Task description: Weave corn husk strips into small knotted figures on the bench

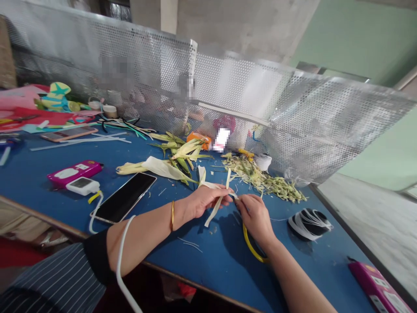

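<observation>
My left hand (213, 201), with a gold bangle at its wrist, pinches pale strips of corn husk (213, 214) that cross at its fingertips. One strip hangs down towards the table and another sticks up. Right beside it, my right hand (256, 215) is closed, its thumb and fingertips at the end of a strip. A yellow loop (250, 245) shows below the right hand; what it belongs to is hidden. Behind my left hand lies a wide white husk leaf (166, 168) among green husks (182, 150). A spool of white thread (309, 224) lies to the right.
A black-screened phone (125, 198) and a magenta device (76, 171) with a white cable lie left on the blue table (208, 269). A heap of small husk pieces (270, 178) sits at the back right. Behind rises a perforated metal screen (234, 82). Another magenta device (378, 284) is at right.
</observation>
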Action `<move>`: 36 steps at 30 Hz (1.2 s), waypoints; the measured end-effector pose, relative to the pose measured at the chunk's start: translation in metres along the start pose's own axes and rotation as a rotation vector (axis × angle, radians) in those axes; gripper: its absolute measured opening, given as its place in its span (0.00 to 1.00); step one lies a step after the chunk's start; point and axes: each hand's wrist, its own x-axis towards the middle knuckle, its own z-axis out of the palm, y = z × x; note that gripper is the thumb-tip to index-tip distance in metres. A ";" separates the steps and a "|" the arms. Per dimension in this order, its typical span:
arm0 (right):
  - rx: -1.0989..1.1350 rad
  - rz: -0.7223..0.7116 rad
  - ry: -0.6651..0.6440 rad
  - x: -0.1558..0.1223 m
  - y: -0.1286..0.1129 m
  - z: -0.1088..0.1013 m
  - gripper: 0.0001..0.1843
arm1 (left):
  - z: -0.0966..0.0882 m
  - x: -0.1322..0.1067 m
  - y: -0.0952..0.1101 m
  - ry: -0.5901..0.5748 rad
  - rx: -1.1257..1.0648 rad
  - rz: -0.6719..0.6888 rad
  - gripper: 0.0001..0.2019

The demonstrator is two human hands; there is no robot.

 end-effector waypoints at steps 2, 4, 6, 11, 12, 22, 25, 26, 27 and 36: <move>0.011 -0.012 -0.013 -0.001 -0.002 0.000 0.15 | 0.001 0.001 -0.001 0.033 0.008 0.011 0.10; 0.025 -0.018 -0.024 -0.002 -0.003 0.000 0.15 | 0.001 0.003 -0.002 0.054 -0.006 0.016 0.09; 0.041 -0.017 -0.031 -0.003 -0.006 -0.001 0.14 | 0.000 0.005 -0.003 0.075 -0.017 0.019 0.08; 0.107 0.009 -0.053 -0.004 -0.012 0.000 0.12 | -0.002 0.009 -0.004 0.135 -0.026 0.032 0.05; 0.120 0.017 -0.058 -0.005 -0.013 0.001 0.12 | -0.002 0.009 -0.004 0.141 -0.026 0.033 0.04; 0.077 0.339 0.174 0.016 -0.005 -0.016 0.13 | -0.009 0.001 0.017 0.029 -0.206 -0.047 0.28; 0.046 0.269 0.240 0.019 -0.015 -0.016 0.11 | -0.007 0.001 0.014 -0.002 -0.248 -0.004 0.31; 0.119 0.270 0.182 0.017 -0.019 -0.013 0.10 | -0.005 0.000 0.012 -0.015 -0.246 0.019 0.30; 0.229 0.304 0.100 0.015 -0.024 -0.009 0.11 | -0.004 0.000 0.009 -0.030 -0.240 0.044 0.29; 0.856 0.709 -0.051 0.000 -0.035 0.008 0.22 | -0.003 -0.004 0.002 -0.252 -0.134 0.104 0.33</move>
